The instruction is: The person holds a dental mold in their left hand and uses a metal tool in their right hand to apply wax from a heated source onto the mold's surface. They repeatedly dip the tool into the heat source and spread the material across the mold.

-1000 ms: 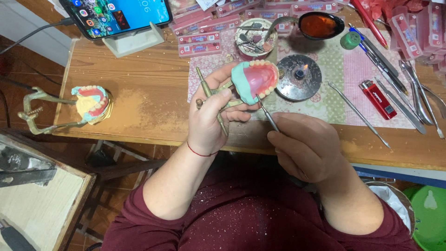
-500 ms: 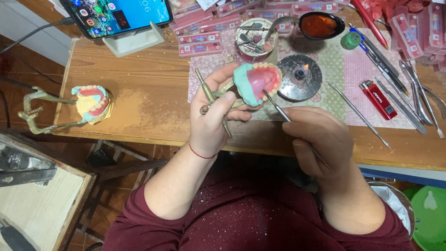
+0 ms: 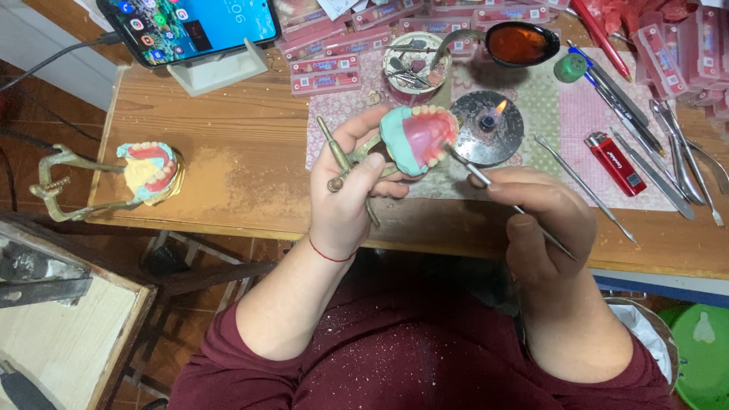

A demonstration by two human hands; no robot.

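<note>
Right hand (image 3: 543,220) shifted rightward, round tin (image 3: 414,67) holding metal bits

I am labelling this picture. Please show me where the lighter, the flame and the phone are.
lighter (image 3: 614,162), head view, middle of its red body.
flame (image 3: 500,107), head view, the bright tip above the round metal burner.
phone (image 3: 194,26), head view, centre of its lit screen.
</note>
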